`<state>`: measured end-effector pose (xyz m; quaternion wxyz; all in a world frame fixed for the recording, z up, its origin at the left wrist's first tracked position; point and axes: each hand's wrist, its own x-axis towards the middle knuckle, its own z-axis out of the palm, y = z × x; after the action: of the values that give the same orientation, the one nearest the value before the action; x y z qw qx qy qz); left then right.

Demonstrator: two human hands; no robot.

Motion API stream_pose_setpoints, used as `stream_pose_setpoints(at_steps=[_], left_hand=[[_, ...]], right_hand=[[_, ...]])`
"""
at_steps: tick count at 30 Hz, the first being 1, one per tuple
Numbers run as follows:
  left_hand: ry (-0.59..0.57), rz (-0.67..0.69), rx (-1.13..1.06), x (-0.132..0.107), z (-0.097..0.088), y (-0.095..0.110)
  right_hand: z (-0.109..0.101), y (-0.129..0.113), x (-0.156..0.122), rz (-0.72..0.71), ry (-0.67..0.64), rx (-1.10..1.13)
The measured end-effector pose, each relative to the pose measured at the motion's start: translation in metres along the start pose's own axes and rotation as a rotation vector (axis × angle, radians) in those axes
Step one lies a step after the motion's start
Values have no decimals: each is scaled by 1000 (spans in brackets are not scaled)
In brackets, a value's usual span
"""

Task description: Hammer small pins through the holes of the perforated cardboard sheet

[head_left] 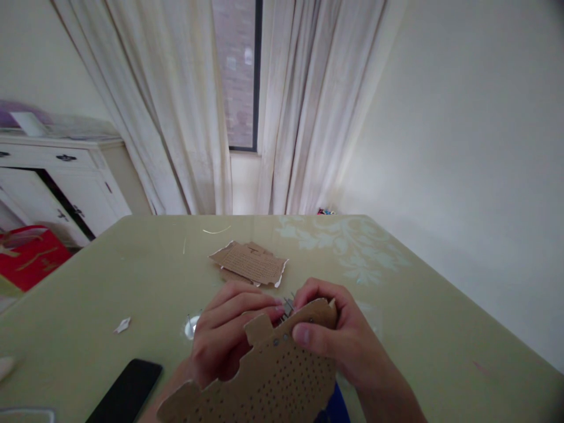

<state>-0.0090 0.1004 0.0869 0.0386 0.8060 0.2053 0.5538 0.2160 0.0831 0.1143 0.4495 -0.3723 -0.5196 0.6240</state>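
Observation:
A brown cardboard piece (282, 376) with rows of small holes and torn, notched edges is held up close to me. My right hand (337, 329) pinches its upper right edge, thumb on the near face and fingers behind. Behind the cardboard, my left hand (233, 320) has its fingers bent together, fingertips at some thin grey metal pins (287, 306) by the top edge; its thumb is hidden. Two small round metal heads (281, 339) show on the cardboard's near face. Something blue (335, 405) is partly visible beneath it.
More perforated cardboard (251, 262) lies stacked on the pale green table (145, 264). A black phone (127, 390) lies near left, and a white scrap (123, 325) sits beyond it. A red bag (35, 258) stands beside a white cabinet (97, 182). Walls and curtains border the table.

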Motion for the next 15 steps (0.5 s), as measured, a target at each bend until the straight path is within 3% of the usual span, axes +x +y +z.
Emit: stream_pose_setpoints(at_steps=[8, 15], left_hand=[[23, -68, 12, -11, 3, 15], [-116, -180, 42, -27, 3, 14]], right_hand=[[5, -11, -6, -20, -43, -25], [8, -12, -2, -56, -28, -119]])
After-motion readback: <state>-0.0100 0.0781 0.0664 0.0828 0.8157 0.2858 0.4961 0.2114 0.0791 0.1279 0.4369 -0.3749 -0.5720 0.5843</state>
